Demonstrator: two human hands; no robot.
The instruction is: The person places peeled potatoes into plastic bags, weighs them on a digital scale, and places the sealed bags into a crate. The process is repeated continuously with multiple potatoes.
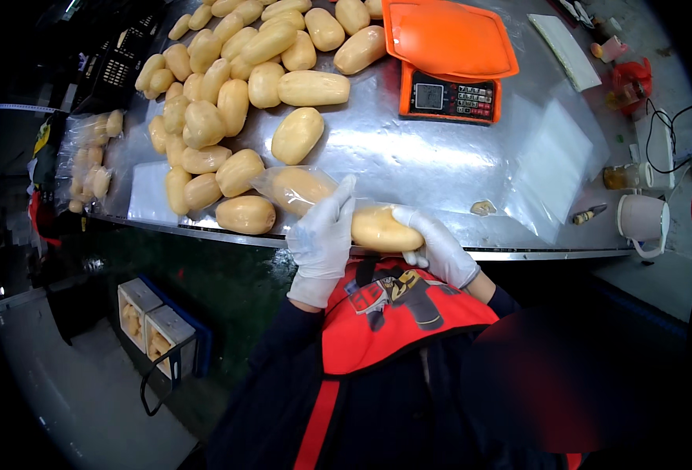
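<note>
My left hand (322,239), in a white glove, is closed at the near end of a clear plastic bag (264,184); its fingertips are pressed together. Inside the bag lies a pale yellow, oblong peeled root vegetable (297,189). Between my hands is another peeled root vegetable (381,229), held at its right end by my gloved right hand (440,249), with the thumb on top and fingers below. Its left end meets my left hand, which hides how it sits against the bag. Both hands are over the table's front edge.
Many similar root vegetables (205,124) are heaped on the metal table (455,176) at the left. An orange scale (449,98) stands at the back. Clear plastic bags (553,160) lie stacked at right, near a peeler-like tool (589,214) and a pale jug (642,217). Crates (158,321) stand lower left.
</note>
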